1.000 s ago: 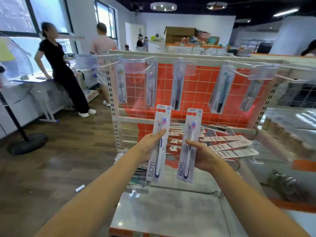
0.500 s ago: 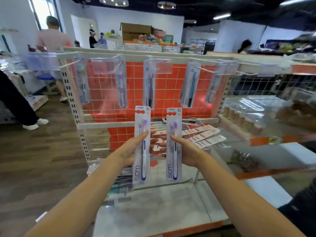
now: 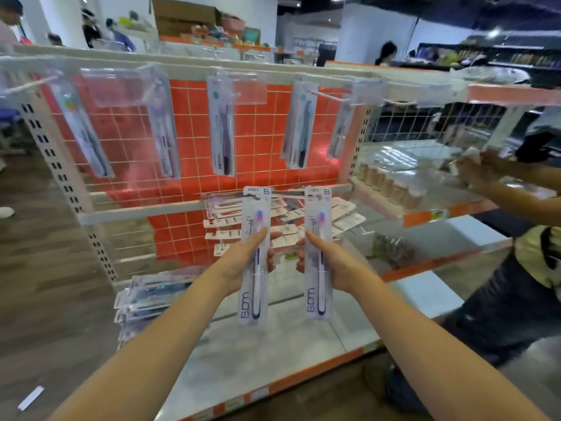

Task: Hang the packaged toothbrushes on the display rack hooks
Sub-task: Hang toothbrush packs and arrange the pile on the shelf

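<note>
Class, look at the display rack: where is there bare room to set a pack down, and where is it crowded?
Free: the pale bottom shelf right of the floor-side pile of packs. Crowded: the heap of packs behind the two held packs, and the jars on the right shelf.

Left pack [image 3: 254, 259] beside right pack [image 3: 318, 253], apart, before rack [image 3: 194, 205]; hung packs [image 3: 223, 126] above, behind.

Dark wood-plank floor [image 3: 36, 299] stretches away on the left, a white paper scrap [image 3: 30, 398] lying on it. White walls [image 3: 306, 22] at the back, a big brown cardboard box [image 3: 185, 16] up high, a dark ceiling [image 3: 455, 10] with strip lights overhead.
</note>
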A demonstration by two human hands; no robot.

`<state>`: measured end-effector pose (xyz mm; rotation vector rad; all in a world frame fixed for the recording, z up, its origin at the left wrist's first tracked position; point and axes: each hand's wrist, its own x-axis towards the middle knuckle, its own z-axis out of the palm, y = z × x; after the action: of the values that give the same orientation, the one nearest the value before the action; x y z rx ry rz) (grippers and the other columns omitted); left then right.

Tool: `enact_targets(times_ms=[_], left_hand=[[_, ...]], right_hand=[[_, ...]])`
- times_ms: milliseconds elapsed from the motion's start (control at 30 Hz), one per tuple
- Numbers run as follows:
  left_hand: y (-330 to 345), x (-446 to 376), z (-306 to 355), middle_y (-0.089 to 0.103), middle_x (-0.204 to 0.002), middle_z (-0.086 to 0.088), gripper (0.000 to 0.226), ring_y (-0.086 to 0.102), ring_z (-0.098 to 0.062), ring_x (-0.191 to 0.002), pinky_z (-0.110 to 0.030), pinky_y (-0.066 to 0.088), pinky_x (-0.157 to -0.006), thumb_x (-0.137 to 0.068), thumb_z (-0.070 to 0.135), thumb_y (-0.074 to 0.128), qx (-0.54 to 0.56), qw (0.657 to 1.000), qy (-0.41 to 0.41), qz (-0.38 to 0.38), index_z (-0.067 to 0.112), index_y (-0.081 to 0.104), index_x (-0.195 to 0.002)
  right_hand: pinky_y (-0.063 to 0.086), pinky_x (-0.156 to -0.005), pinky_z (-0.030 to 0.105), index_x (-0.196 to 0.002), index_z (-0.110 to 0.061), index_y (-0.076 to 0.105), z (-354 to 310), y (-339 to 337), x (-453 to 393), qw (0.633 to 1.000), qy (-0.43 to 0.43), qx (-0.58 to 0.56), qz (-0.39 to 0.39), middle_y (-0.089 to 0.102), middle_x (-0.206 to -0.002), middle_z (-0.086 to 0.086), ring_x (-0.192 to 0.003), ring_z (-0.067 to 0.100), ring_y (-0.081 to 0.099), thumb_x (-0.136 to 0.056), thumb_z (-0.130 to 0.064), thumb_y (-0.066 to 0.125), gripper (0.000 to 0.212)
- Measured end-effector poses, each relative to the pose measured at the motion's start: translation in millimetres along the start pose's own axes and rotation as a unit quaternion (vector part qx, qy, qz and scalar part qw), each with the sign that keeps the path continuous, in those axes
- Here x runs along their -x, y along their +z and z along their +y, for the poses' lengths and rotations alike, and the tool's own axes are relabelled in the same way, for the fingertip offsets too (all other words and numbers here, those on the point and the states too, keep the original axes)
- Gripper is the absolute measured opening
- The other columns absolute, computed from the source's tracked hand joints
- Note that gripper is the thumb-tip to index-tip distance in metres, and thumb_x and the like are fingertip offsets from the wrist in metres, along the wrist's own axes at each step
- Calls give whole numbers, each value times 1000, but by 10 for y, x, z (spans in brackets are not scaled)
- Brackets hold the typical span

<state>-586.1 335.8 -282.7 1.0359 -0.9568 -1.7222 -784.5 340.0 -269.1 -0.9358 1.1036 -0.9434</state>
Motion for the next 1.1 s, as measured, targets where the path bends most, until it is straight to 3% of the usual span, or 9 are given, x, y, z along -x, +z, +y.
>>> enact_targets(times_ms=[167,267,400,500,667,800,933,1033,1100], left_hand=[[222,30,-350,59,-62,-6,36,55,-17,-51,-28,51,-52,-87,36,58,24,999,-33,13,5,59,-104],[401,40,-620,59,-69,-10,36,56,-19,-58,-29,53,-55,-90,34,56,16,999,-40,27,4,63,-106],[533,-6,-929,57,-62,-7,34,53,-17,-55,-27,50,-55,-84,37,59,14,998,-63,28,9,71,-100],[624,-55,-1179,56,-62,-8,27,52,-18,-54,-28,49,-55,-87,34,59,6,996,-78,36,11,72,-94],[761,-139,-1617,58,-67,-6,35,56,-17,-58,-29,52,-61,-92,33,56,-39,992,-111,55,5,64,-112],[758,-237,-1875,60,-69,-8,29,57,-19,-61,-33,52,-66,-89,36,60,-22,987,-144,67,11,69,-102],[649,-377,-2089,64,-75,-11,33,59,-24,-68,-40,53,-76,-84,41,63,-53,982,-164,77,14,70,-101],[498,-512,-2269,69,-88,-17,34,65,-36,-82,-44,53,-88,-83,46,63,-96,977,-172,83,18,70,-102],[382,-630,-2391,70,-85,-14,31,66,-33,-79,-39,56,-81,-86,46,60,-123,973,-172,89,21,70,-100]], right_hand=[[55,-62,32,-92,-11,65,330,-183,-98,1000,18,-21,9,68,-65,4,-58,16,66,-90,-36,59,26],[56,-61,31,-97,-8,65,508,-342,-115,1000,24,-14,-11,69,-72,7,-63,19,66,-90,-38,58,32],[57,-72,37,-105,-4,64,712,-615,-83,999,41,8,-34,64,-85,19,-77,31,62,-91,-34,58,34],[57,-61,31,-95,-5,62,883,-853,-51,996,69,29,-53,61,-71,14,-64,23,61,-94,-29,55,25],[54,-64,32,-92,-7,61,1201,-1268,-28,983,117,85,-116,61,-69,11,-61,20,61,-93,-31,55,25],[55,-66,29,-94,-8,66,1441,-1506,-98,978,159,100,-91,67,-77,14,-67,21,66,-89,-37,60,30],[55,-80,35,-95,-12,69,1716,-1642,-306,965,167,169,-114,71,-78,9,-74,23,66,-89,-45,57,35],[56,-74,32,-95,-12,69,1933,-1690,-518,967,162,165,-103,72,-77,7,-71,21,68,-88,-46,57,37],[55,-70,29,-96,-10,67,2089,-1722,-689,973,158,140,-90,71,-76,9,-70,20,68,-89,-43,57,36]])
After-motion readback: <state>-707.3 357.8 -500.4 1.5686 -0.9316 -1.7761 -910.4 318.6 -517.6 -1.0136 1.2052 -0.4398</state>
